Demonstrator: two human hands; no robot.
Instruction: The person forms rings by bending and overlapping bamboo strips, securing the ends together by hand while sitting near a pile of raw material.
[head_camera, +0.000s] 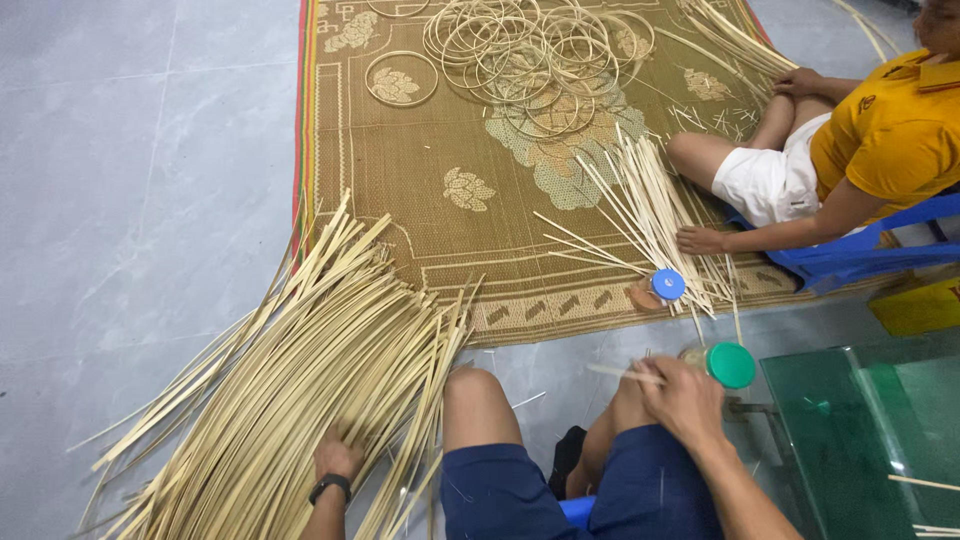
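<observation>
My left hand (338, 458), with a dark wristband, rests fingers-down on a big fanned heap of long pale bamboo strips (300, 370) on the floor at lower left. My right hand (685, 398) is closed on a short thin bamboo stick (618, 373) that pokes out to the left above my knee. A jar with a green lid (730, 364) stands just right of that hand. My knees in blue shorts (520, 490) fill the bottom centre.
A woven brown mat (450, 130) carries a pile of bamboo rings (535, 50), a bundle of short sticks (650, 210) and a blue-lidded jar (667, 285). Another person in a yellow shirt (890, 130) sits on a blue chair at right. A green glass tabletop (870, 430) is at lower right.
</observation>
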